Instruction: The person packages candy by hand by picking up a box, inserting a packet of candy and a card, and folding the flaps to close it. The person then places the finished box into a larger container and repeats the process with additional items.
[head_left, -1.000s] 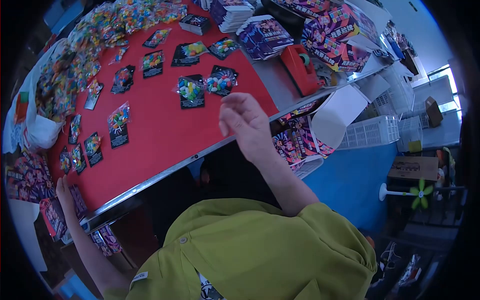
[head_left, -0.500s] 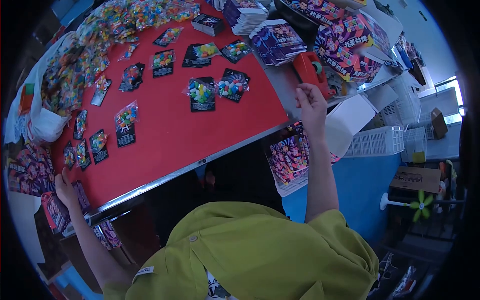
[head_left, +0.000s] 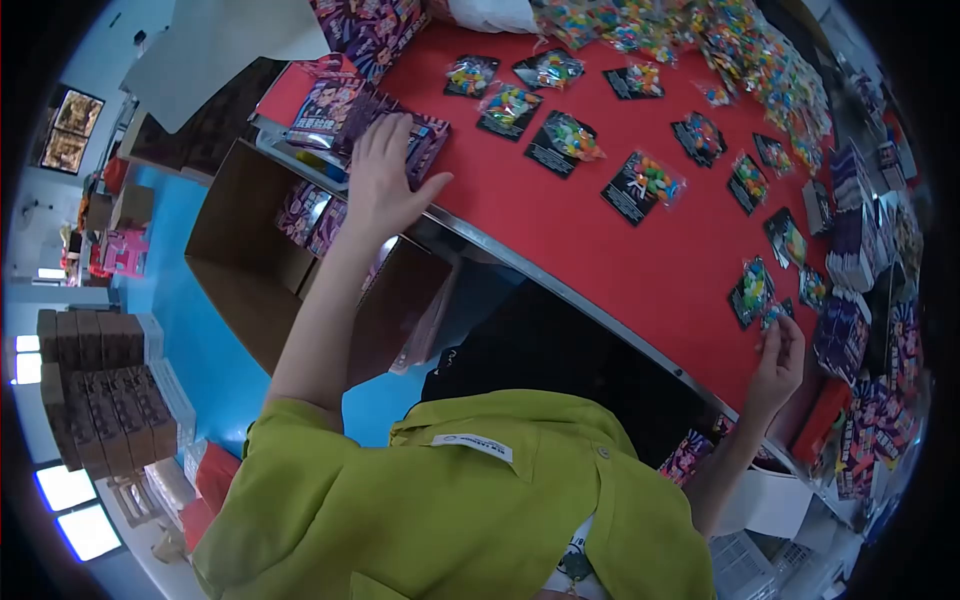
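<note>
My left hand (head_left: pixel 385 185) lies flat with its fingers apart on the purple printed packs (head_left: pixel 425 150) at the table's front left edge. At the right end of the red table (head_left: pixel 520 215), my right hand (head_left: pixel 778 372) has thumb and fingertips pinched together at a small clear bag of coloured candies (head_left: pixel 774 314), which partly hides behind them. Right beside it lies another candy bag on a black card (head_left: pixel 750 293). Several more black cards with candy bags are spread over the table, such as one with a white logo (head_left: pixel 627 200).
A big heap of candy bags (head_left: pixel 740 50) covers the far side. Stacks of printed cards (head_left: pixel 850 250) and a red tape dispenser (head_left: pixel 825 412) stand at the right. Below my left arm is an open cardboard box (head_left: pixel 235 235) holding printed packs.
My view has swung left, so the table appears shifted right. My right hand has moved from near the tape dispenser to the candy bag; my left hand now rests on the printed packs.
</note>
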